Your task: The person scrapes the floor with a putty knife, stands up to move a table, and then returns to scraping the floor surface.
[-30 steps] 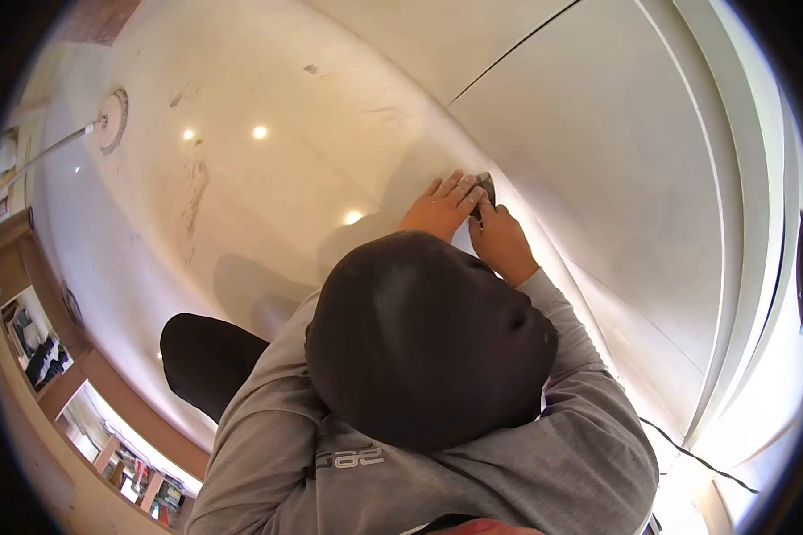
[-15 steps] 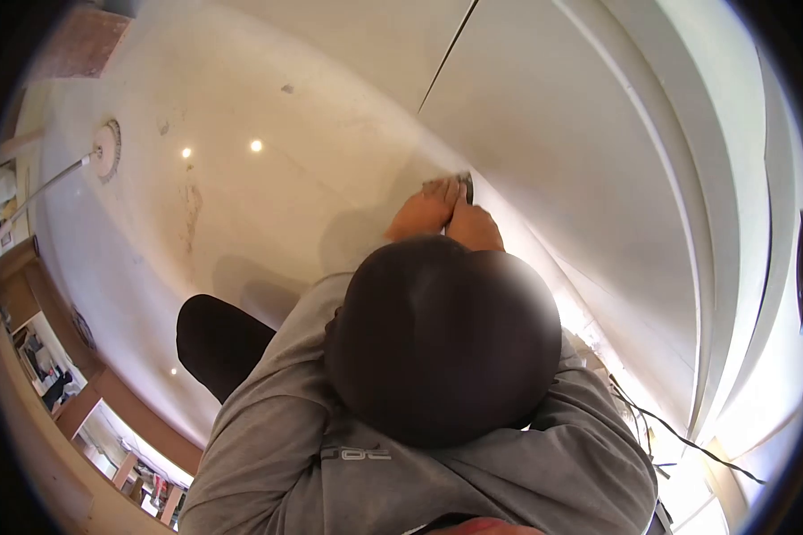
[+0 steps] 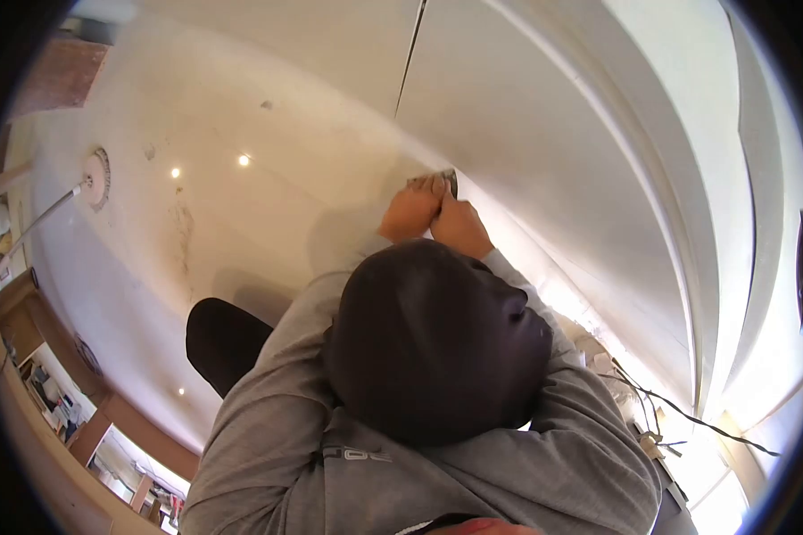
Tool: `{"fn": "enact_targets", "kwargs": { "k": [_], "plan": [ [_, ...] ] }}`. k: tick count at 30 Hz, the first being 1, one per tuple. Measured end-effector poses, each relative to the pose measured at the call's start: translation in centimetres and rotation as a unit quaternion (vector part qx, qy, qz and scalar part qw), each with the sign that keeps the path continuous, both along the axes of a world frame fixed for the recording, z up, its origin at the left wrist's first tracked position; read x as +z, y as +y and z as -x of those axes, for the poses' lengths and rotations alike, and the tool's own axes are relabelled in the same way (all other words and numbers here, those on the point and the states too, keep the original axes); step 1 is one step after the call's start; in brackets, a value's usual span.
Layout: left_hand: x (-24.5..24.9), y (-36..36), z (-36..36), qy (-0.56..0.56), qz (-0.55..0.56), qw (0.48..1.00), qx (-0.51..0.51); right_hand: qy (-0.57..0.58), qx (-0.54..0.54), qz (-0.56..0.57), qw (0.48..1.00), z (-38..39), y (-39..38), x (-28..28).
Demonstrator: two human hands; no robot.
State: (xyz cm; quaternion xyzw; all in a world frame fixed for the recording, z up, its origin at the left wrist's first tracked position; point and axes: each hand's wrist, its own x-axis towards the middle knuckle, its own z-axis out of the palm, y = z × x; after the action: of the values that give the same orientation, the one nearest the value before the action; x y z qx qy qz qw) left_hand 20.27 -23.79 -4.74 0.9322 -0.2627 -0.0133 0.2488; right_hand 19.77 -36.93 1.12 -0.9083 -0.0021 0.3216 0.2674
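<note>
My left hand (image 3: 409,211) and my right hand (image 3: 461,226) are close together at the upper middle of the head view. Fingers of both are closed around a small dark-edged tool (image 3: 453,184), mostly covered by them. It touches the pale surface (image 3: 330,152) near its bright seam with the smooth panel (image 3: 544,169). Grey sleeves lead to both hands. A large dark rounded form (image 3: 437,348), perhaps my knee, hides part of the forearms.
On the left, a round pad (image 3: 97,180) on a long pole (image 3: 31,230) is near the pale surface. Cluttered shelves (image 3: 58,397) line the lower left. A dark cable (image 3: 687,419) runs across the lower right. Another dark rounded shape (image 3: 223,343) is beside my left arm.
The view has shifted slightly. Both hands remain together on the tool, now a little further left in the frame. More of my right wrist and sleeve shows beside the dark form.
</note>
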Motion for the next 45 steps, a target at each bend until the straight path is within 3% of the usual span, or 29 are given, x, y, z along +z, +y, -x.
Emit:
{"fn": "enact_targets", "kwargs": {
  "k": [3,5,7,9,11,13,14,15,17,18,22,23,26,27,29,31,33,34,36,39,41,43,45],
  "plan": [
    [-0.4,-0.6,-0.5,-0.012,0.011,0.998,0.060,-0.039,-0.026,0.000,0.999,-1.3,0.8,-0.2],
    [0.6,0.0,-1.4,0.089,0.001,0.996,0.030,-0.021,-0.014,0.019,1.000,-1.1,0.5,-1.1],
    [0.6,-0.3,-1.8,0.061,0.019,0.998,0.020,-0.049,-0.024,0.002,0.998,-1.0,0.0,-1.3],
    [-2.6,-1.1,0.7,-0.026,0.076,0.995,0.067,-0.056,-0.035,-0.009,0.998,0.3,-0.1,-1.2],
    [-1.3,-0.8,-0.3,-0.062,0.041,0.995,0.064,-0.049,-0.044,-0.021,0.998,-0.3,0.0,-1.5],
    [1.3,-0.2,-0.9,0.148,0.000,0.988,0.034,-0.037,-0.011,-0.012,0.999,-0.5,-0.1,-1.5],
    [1.2,-0.1,-1.0,0.162,0.001,0.987,0.017,-0.005,-0.020,-0.014,1.000,-0.7,-0.2,-1.1],
    [0.7,-0.2,-0.9,0.150,-0.002,0.988,0.021,-0.017,-0.017,-0.018,1.000,-0.9,-0.1,-0.9],
    [-1.7,-1.2,1.4,-0.008,0.012,0.996,0.085,-0.041,-0.031,-0.049,0.998,0.6,-0.5,-1.2],
    [-1.3,-1.2,1.4,-0.027,0.007,0.995,0.095,-0.037,-0.031,-0.057,0.997,0.3,-0.5,-1.1],
    [1.4,-0.3,-0.9,0.123,-0.017,0.991,0.050,-0.007,-0.016,-0.040,0.999,-1.3,-0.2,-0.2],
    [0.9,-0.5,-0.3,0.117,-0.019,0.992,0.050,-0.014,-0.016,-0.042,0.999,-0.9,-0.3,-0.4],
    [-0.1,-0.4,0.8,-0.037,0.008,0.996,0.081,-0.050,-0.029,-0.078,0.995,0.4,0.0,-0.2],
    [-0.7,-0.1,0.8,-0.030,0.005,0.996,0.079,-0.042,-0.032,-0.080,0.995,0.2,0.1,-0.3],
    [2.6,0.2,-0.4,0.116,-0.018,0.992,0.056,-0.006,-0.018,-0.062,0.998,-0.8,0.2,-0.7],
    [1.4,0.0,-0.1,0.103,-0.040,0.992,0.052,-0.031,-0.028,-0.069,0.997,-0.2,0.4,-0.2],
    [-2.1,-0.1,0.6,-0.027,0.018,0.996,0.078,-0.025,-0.049,-0.073,0.996,0.1,0.4,-1.1],
    [-0.4,0.2,0.2,0.077,-0.019,0.994,0.079,-0.021,-0.052,-0.074,0.996,-0.2,0.3,-1.2],
    [1.7,0.7,0.3,0.117,-0.011,0.991,0.057,0.010,-0.038,-0.073,0.997,-0.1,0.3,-0.8],
    [-0.3,0.8,-1.0,0.107,-0.023,0.992,0.070,-0.013,-0.021,-0.086,0.996,-1.5,0.6,-0.4],
    [-0.1,0.9,-0.7,0.058,0.068,0.993,0.073,-0.030,-0.053,-0.089,0.994,-1.0,1.1,0.2],
    [3.9,1.6,-1.8,0.125,0.031,0.991,0.022,0.028,-0.046,-0.071,0.996,-1.9,1.3,0.4],
    [1.1,1.4,-1.1,0.106,0.019,0.994,0.035,-0.021,-0.039,-0.094,0.995,-0.9,0.7,0.2]
  ]
}}
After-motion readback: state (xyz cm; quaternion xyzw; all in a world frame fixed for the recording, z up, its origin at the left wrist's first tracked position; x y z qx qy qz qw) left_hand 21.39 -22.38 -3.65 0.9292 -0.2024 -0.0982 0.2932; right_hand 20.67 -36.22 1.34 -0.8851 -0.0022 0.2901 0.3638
